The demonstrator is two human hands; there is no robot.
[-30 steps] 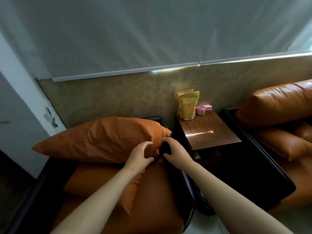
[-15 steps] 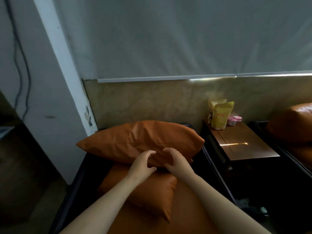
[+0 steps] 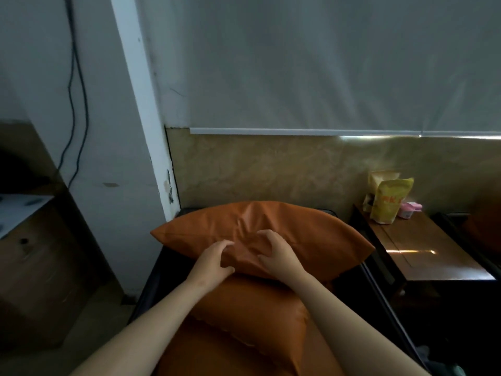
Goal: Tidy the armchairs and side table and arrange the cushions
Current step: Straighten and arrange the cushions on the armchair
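Note:
A large orange back cushion [image 3: 311, 237] leans across the back of the black-framed armchair [image 3: 160, 270]. My left hand [image 3: 212, 260] and my right hand [image 3: 276, 253] both press on its lower middle, fingers curled and pinching the creased cover between them. Under it lies a smaller orange cushion [image 3: 252, 313] on the orange seat. The wooden side table [image 3: 431, 253] stands to the right of the chair.
On the side table's far end stand a yellow snack bag [image 3: 387, 202] and a small pink container [image 3: 408, 211]. A second armchair's orange cushion [image 3: 488, 229] shows at the right edge. A white wall column [image 3: 141, 104] and a wooden cabinet [image 3: 35, 267] are at the left.
My view has swung left, so the side table and second armchair slid toward the right edge. Both hands moved from the cushion's right corner to its middle and now bunch the cover.

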